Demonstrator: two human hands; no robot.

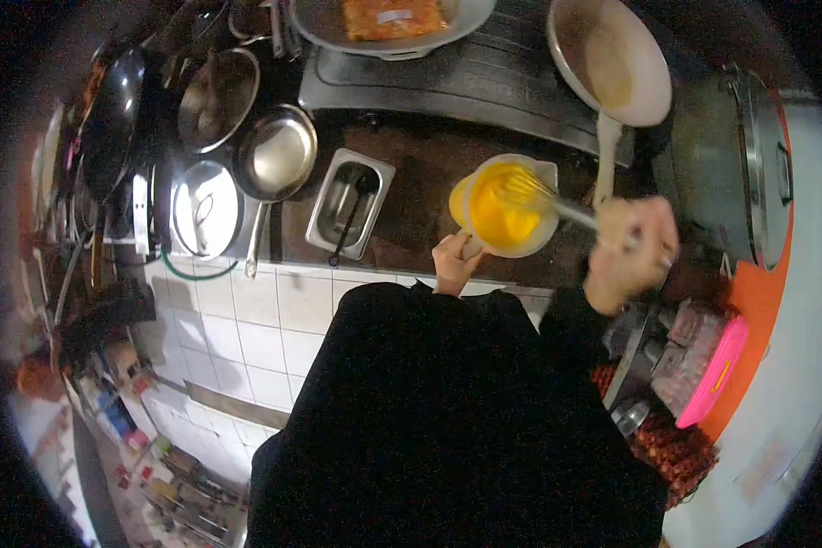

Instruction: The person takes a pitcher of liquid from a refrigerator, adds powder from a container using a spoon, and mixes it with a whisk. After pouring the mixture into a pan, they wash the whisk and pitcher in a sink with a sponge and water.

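My left hand [455, 264] is closed round the handle of a pale jug [545, 239] near the counter's front edge. Bright yellow liquid [498, 219] lies inside the jug. A wire whisk [571, 211] reaches into it from the right, its wires in the liquid. My right hand [632, 248], blurred by motion, is shut on the whisk's handle. Just beyond that hand a white frying pan [653, 91] rests on the stove, its pale handle [608, 151] pointing toward me.
A steel container [374, 217] with a dark ladle [347, 228] in it stands left of the jug. Steel pans [279, 155] lie further left. At the back, a pan [306, 23] holds a reddish-orange food slab [388, 16]. A pink-lidded box [714, 373] is at right.
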